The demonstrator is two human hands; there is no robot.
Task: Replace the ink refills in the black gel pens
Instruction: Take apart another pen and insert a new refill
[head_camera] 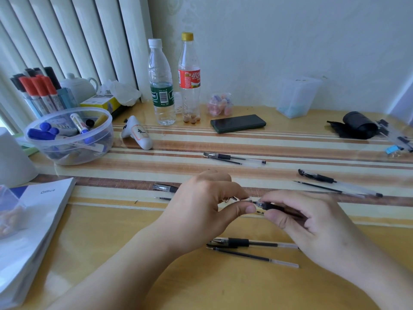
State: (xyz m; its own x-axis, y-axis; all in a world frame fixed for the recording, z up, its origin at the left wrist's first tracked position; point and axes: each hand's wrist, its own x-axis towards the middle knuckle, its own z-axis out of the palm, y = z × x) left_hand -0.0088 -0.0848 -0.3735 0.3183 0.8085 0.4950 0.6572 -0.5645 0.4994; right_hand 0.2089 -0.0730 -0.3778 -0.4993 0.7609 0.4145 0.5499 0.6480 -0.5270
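Observation:
Over the middle of the desk my right hand [312, 227] grips a black gel pen [271, 205] by its dark grip. My left hand [201, 209] pinches the clear tip end of that pen between thumb and finger. A thin refill tip shows just below the pen. Near the front lies another black pen [248, 242] with a loose refill [252, 257] beside it. Farther back a pen and refill [232, 158] lie together. At the right sits a pen [317, 176] next to a refill [321, 187]. A pen [164, 187] is partly hidden behind my left hand.
A clear tub of markers [69, 135] and a marker holder [40, 92] stand at the left. Two bottles [174, 81], a phone [238, 123], a white controller [138, 135], a stack of booklets [29, 231] and a black roll [357, 125] also occupy the desk.

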